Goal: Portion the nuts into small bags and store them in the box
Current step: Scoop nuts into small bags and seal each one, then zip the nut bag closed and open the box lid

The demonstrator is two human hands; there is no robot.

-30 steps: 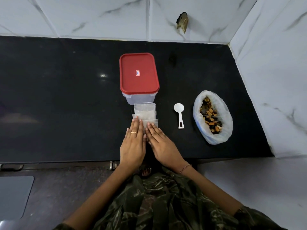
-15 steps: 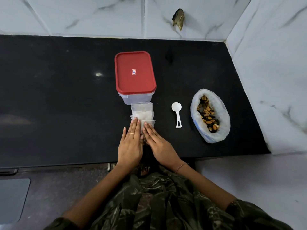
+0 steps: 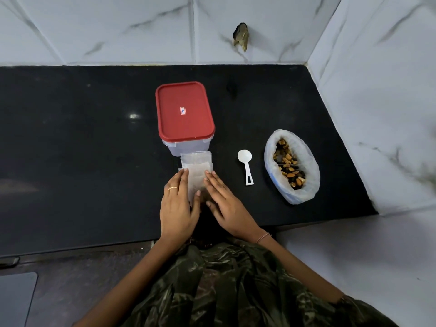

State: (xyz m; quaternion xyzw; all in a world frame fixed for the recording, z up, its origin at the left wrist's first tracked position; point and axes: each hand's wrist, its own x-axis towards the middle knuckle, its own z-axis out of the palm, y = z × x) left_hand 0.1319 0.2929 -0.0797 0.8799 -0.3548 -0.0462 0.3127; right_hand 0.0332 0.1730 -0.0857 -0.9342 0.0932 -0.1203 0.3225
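Left hand (image 3: 178, 208) and right hand (image 3: 226, 205) lay flat, fingers straight, on the bags (image 3: 195, 161) beside the box (image 3: 185, 112); separating one seemed next.

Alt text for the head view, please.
The left hand and right hand rest flat on small clear bags on a black counter before a red-lidded box. A white scoop and an open bag of nuts lie to their right.

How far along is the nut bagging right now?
Done: nothing; the small bags look empty, box lidded. In hand: left hand and right hand lie flat on the bag stack. Remaining: scoop nuts with the spoon, fill bags, box them.
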